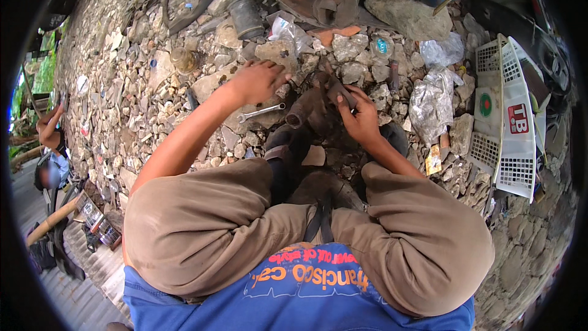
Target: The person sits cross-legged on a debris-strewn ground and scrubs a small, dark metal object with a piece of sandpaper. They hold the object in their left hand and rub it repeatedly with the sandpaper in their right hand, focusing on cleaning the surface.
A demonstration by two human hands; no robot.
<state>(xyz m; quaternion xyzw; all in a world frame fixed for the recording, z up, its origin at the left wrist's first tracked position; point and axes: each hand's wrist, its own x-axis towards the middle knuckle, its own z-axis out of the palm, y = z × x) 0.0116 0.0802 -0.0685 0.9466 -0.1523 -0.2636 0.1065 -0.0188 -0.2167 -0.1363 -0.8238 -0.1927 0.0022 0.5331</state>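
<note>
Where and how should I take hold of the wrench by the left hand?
Probably by the middle of the wrench, pinching its slim shank from above with the left hand. It lies flat, its upper side uncovered, with the wider ends to left and right.

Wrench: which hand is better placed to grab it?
Probably the left hand: it's closer to the wrench and looks empty, while the right hand is farther off, holding a dark block.

I log free air above the wrench, between left forearm and brown metal part, which blocks mid-field; boulder obstructs ahead-right; clearance beneath the part, shadowed, may be slight.
</note>
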